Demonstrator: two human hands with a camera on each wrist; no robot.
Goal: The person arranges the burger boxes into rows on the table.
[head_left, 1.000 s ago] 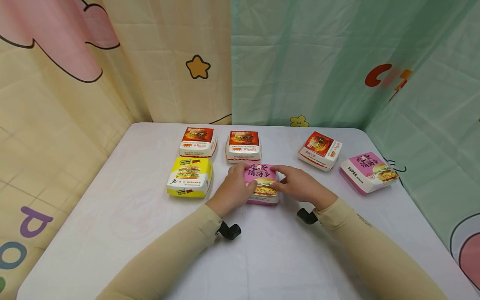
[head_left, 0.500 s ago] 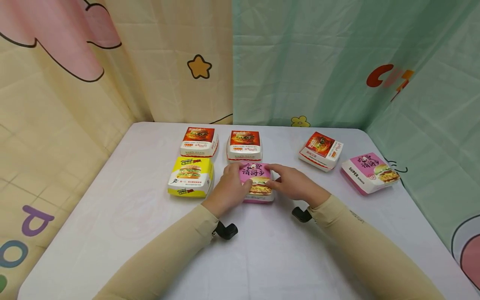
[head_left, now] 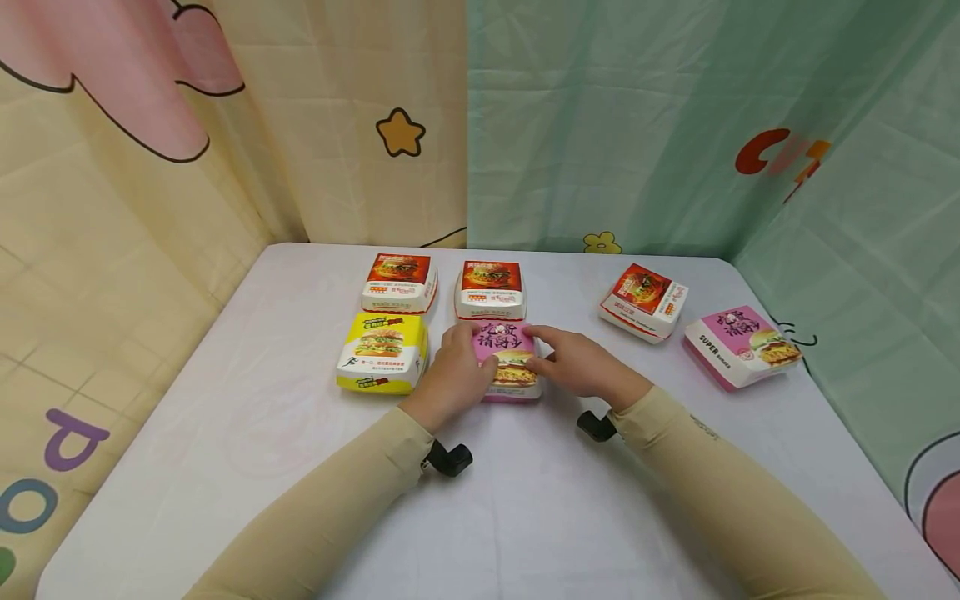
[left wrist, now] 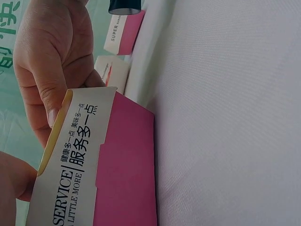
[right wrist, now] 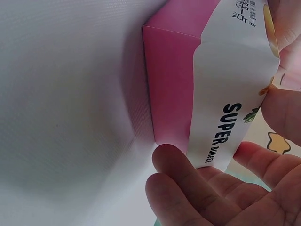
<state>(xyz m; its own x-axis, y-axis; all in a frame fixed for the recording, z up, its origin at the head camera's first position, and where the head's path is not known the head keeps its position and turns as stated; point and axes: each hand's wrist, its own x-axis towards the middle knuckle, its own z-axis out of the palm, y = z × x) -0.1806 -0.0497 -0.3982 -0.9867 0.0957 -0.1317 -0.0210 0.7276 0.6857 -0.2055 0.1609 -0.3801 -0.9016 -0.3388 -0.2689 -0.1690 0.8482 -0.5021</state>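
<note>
Between my two hands a pink-and-white burger box [head_left: 512,367] lies flat on the table, its burger picture facing up. My left hand [head_left: 456,372] holds its left side, with the thumb over the top edge. Opposite, my right hand [head_left: 579,365] grips the right side; in the right wrist view its fingers [right wrist: 207,193] touch the side printed "SUPER BURGER". The pink lower wall of the box [left wrist: 126,165] rests on the cloth in the left wrist view. Just left of my left hand stands a yellow-and-white burger box [head_left: 383,353]. Behind the held box is a red-and-white burger box [head_left: 491,291].
Another red-and-white box [head_left: 400,283] sits behind the yellow one. Towards the right stand an angled red-and-white box [head_left: 643,302] and a second pink box [head_left: 742,347]. White cloth covers the table [head_left: 517,517]; curtains [head_left: 592,125] hang behind and at the sides.
Both hands have slid the pink burger box a little to the left and slightly back, closer to the yellow box and the red-and-white box behind it. The other boxes stay put.
</note>
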